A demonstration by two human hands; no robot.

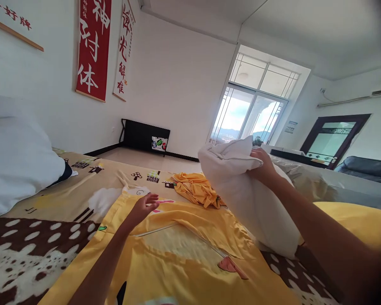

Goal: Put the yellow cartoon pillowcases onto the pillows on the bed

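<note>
Brown-and-beige patterned blanket (66,233), spread across the lower frame. White pillow (257,216), plump, right of centre; top corner gripped in the right hand (263,166). Left hand (145,207), fingers loosely parted, over smooth yellow printed cover (165,271), lower centre; contact unclear. Crumpled orange cloth (197,190), mid-frame.

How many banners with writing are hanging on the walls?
3: a white banner at upper left, a red banner beside it, and a narrow white banner right of the red. The picture's edge cuts the first two; more may hang unseen.

A head-worn camera faces forward and down, near both hands (147,206) (263,167).
</note>
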